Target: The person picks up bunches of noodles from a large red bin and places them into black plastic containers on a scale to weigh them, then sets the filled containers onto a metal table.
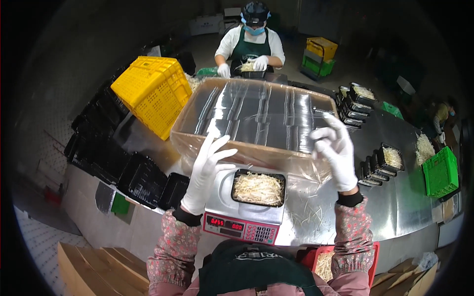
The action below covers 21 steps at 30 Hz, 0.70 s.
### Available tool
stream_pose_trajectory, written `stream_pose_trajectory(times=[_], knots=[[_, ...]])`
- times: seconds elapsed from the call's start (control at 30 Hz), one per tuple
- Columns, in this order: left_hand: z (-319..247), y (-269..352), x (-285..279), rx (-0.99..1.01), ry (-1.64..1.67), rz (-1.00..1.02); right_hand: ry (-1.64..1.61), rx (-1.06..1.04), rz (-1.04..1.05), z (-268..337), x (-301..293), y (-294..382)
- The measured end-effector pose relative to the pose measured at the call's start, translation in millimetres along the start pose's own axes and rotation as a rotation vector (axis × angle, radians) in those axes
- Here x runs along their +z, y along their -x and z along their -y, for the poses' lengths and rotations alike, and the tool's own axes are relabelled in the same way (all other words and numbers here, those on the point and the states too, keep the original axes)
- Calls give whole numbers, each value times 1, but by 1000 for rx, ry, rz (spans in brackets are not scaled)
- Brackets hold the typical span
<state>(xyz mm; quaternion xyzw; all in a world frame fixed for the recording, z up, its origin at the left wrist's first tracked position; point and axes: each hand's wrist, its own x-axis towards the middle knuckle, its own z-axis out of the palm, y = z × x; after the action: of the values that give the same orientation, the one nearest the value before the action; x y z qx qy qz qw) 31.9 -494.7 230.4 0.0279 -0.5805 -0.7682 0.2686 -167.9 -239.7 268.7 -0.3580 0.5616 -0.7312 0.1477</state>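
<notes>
My left hand [209,166], in a white glove, is raised with its fingers apart and nothing in it. It is beside the scale, near the front wall of a plastic-lined carton [251,150]. Rows of stacked clear plastic lids [255,111] fill that carton. Over its right front corner is my gloved right hand [335,151], thumb and fingers bent; whether a clear lid is between them cannot be made out. Below and between my hands, a black tray of bean sprouts [259,188] rests on a digital scale [244,218] with a lit red display.
Black trays [140,181] line the left edge beside a tilted yellow crate [153,92]. Filled trays [357,105] stand stacked at right, near a green crate [440,172]. Loose sprouts [307,214] litter the steel table [392,211]. Across from me a co-worker [250,44] handles a sprout tray.
</notes>
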Motion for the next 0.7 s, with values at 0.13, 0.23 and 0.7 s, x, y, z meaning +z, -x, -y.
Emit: stream_pose_trajectory(times=[0.13,0.23,0.7], knots=[[-8,7,9,-70,-204,-39,-147,136,158,-23,45,27],[2,25,1,-110,-305,-63,35,262,148,-45,37,50],[36,53,-44,-111,-37,-523,1139,-319,236,-163,57,77]])
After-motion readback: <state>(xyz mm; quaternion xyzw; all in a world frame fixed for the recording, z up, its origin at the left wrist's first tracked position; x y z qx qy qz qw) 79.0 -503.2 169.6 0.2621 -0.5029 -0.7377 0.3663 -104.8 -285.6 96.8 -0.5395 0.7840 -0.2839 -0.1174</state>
